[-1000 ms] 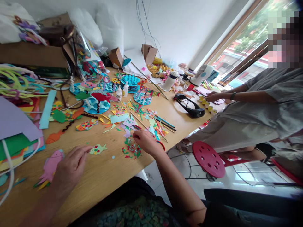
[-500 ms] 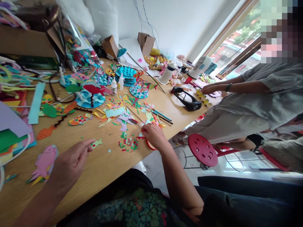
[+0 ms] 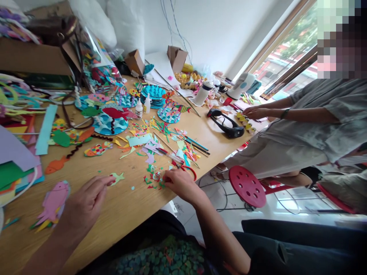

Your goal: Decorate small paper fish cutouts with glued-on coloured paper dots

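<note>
My left hand (image 3: 83,204) rests on the wooden table (image 3: 123,206), its fingertips pinched on the tail of a small green paper fish (image 3: 117,177). My right hand (image 3: 179,182) lies at the table's front edge with its fingers curled down onto a heap of small coloured paper scraps (image 3: 153,178); what they pinch is too small to name. Red-handled scissors (image 3: 189,170) lie just beyond that hand. A pink paper fish (image 3: 53,202) sits left of my left hand.
Blue paper plates with fish (image 3: 110,122), two glue bottles (image 3: 142,107), pens (image 3: 195,145), coloured paper sheets (image 3: 14,160) and boxes crowd the table. A black headset (image 3: 228,126) lies on the right. Another person in grey (image 3: 315,122) works at the far right end; a red stool (image 3: 248,187) stands below.
My right hand has moved from the scraps near the scissors back toward me onto the scrap heap at the table's edge. My left hand stays on the green fish.
</note>
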`<state>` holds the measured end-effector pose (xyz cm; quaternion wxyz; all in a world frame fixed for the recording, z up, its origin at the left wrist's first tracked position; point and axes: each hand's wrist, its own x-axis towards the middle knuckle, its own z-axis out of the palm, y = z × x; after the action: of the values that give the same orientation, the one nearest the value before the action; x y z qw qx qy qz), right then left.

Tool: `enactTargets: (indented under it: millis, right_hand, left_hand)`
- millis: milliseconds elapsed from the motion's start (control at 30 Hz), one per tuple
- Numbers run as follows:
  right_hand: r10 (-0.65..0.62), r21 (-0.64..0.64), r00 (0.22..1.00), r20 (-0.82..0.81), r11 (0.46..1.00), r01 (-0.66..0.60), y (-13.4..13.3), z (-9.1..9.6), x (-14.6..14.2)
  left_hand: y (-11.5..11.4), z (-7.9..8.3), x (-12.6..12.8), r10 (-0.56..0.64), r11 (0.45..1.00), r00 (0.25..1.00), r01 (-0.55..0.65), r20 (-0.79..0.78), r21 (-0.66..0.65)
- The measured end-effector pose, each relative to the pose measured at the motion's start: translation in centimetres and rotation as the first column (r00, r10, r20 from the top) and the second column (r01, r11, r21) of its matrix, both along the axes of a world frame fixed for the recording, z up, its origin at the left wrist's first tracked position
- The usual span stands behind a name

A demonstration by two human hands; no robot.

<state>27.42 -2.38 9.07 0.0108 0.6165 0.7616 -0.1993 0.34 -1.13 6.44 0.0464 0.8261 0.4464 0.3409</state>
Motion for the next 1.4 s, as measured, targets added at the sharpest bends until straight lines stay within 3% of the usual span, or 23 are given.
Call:
enactTargets:
  millis: [133,267,400,533,667,800,900,1000,1067,1233,1300,1400]
  right_hand:
    - [-0.031,0.087,0.998,-0.053,0.996,0.035,1.4,0.3,0.2]
    - [-0.034,0.188,0.999,0.004,0.982,0.033,4.7,0.4,-0.8]
    - [0.032,0.221,0.996,0.083,0.974,-0.049,7.5,0.5,-2.2]
    - [0.104,0.171,0.991,0.082,0.978,-0.117,7.7,1.0,-2.4]
    - [0.073,0.151,0.981,-0.179,0.988,-0.045,7.0,0.2,-1.5]
    - [-0.073,0.018,0.846,-0.529,0.995,0.097,6.9,-1.6,0.0]
    - [-0.140,-0.023,0.777,-0.614,0.987,0.160,6.8,-2.2,0.7]
    - [-0.178,0.060,0.854,-0.489,0.970,0.236,6.8,-2.0,0.9]
    - [-0.157,0.162,0.927,-0.339,0.962,0.222,7.0,-1.7,0.7]
    - [0.051,0.205,0.998,-0.031,0.978,-0.044,8.5,-1.2,-0.9]
    - [0.138,0.198,0.986,0.097,0.968,-0.155,9.3,-1.1,-1.8]
    - [0.230,0.159,0.935,0.270,0.947,-0.279,10.5,-1.1,-2.8]
  left_hand:
    - [0.0,0.0,-0.4,0.023,0.999,1.000,-0.022,0.015,-0.028]
    - [-0.2,-0.1,0.2,0.001,1.000,1.000,-0.001,0.015,-0.020]
    - [-0.5,0.1,0.6,-0.017,1.000,1.000,0.017,0.001,0.012]
    - [-0.6,0.1,0.2,-0.002,0.998,1.000,0.004,-0.022,0.056]
    - [-0.5,0.0,0.0,-0.002,0.998,1.000,0.002,-0.004,0.063]
    - [-0.3,0.6,0.8,-0.045,0.998,0.996,0.049,0.074,-0.050]
    - [0.0,1.2,1.6,-0.049,0.991,0.992,0.062,0.114,-0.115]
    - [0.4,1.3,2.3,-0.052,0.988,0.994,0.065,0.091,-0.138]
    - [0.6,1.0,2.5,-0.052,0.985,0.996,0.064,0.075,-0.161]
    - [0.7,1.1,1.8,-0.033,0.984,0.996,0.046,0.080,-0.171]
    - [0.5,1.7,0.7,0.052,0.984,0.993,-0.033,0.108,-0.174]
    - [0.3,3.2,-1.4,0.324,0.933,0.922,-0.275,0.211,-0.233]
